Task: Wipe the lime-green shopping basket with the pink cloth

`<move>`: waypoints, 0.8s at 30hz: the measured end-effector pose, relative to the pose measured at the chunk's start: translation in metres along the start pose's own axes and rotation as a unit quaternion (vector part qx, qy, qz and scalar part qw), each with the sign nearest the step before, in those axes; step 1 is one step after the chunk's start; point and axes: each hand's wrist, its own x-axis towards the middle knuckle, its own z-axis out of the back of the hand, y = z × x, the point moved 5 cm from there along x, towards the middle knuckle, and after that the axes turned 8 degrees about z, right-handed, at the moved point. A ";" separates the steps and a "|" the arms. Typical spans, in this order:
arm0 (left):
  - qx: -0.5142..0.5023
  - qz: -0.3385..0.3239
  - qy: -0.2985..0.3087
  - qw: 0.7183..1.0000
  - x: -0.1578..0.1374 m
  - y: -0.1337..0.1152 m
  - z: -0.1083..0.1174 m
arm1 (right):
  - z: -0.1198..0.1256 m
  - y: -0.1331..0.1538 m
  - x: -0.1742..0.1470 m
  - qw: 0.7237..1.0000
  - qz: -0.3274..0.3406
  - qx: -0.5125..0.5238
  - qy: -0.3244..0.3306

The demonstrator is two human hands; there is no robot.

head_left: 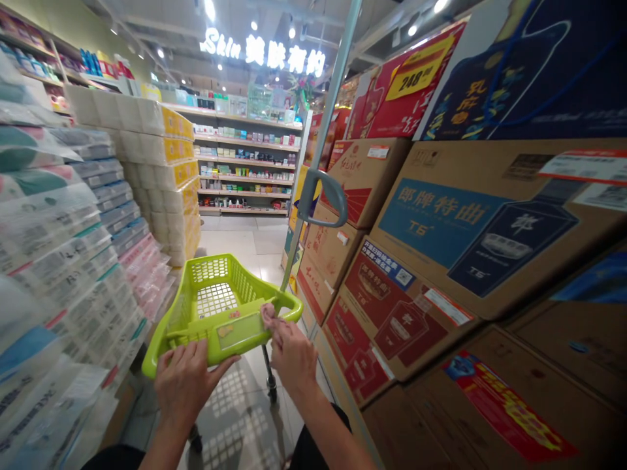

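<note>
Cart gripped at its near edge by one hand; cloth held at the near right corner by the other

The cart (208, 324), bright green with a lattice basket, stands on the tiled floor (240, 238) directly ahead of the person. No goods are seen in the visible part of the basket.

Left hand (183, 378): closed on the cart's near edge, left of its middle, fingers over the top and thumb stretched along the underside toward the right.

Right hand (294, 352): fingers closed on a pink cloth (268, 314), which lies against the cart's near edge, close to the near right corner. A framed label (240, 331) sits in the near edge between the two hands.

A metal pole (325, 124) with a grey handle (308, 196) rises at the right edge, near that same corner; its fixing cannot be made out.

Surroundings: wrapped packs (53, 222) and white packs with yellow ends (161, 176) are stacked beyond the left edge. Cartons (435, 215) are piled beyond the right edge, with a yellow price card (420, 68) reading 248 above. Stocked shelves (247, 162) stand past the far edge, under a lit sign (264, 53).
</note>
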 end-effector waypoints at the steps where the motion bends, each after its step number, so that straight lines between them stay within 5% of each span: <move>1: 0.000 -0.002 0.001 1.000 0.000 0.001 0.000 | 0.004 -0.011 0.006 1.000 -0.026 -0.016 0.008; 6: 0.012 0.000 -0.001 1.000 -0.001 0.002 0.002 | 0.012 -0.048 0.021 0.990 -0.126 -0.071 0.006; 13: 0.032 -0.006 -0.011 0.999 0.000 -0.001 0.007 | -0.009 0.030 -0.008 0.997 0.069 0.012 -0.010; 20: 0.025 0.004 -0.005 1.000 -0.003 -0.005 0.013 | 0.016 -0.038 0.027 0.994 -0.093 -0.053 0.012; 24: 0.028 0.017 -0.017 0.999 -0.004 -0.019 0.016 | 0.006 -0.013 0.013 0.998 -0.054 -0.018 -0.017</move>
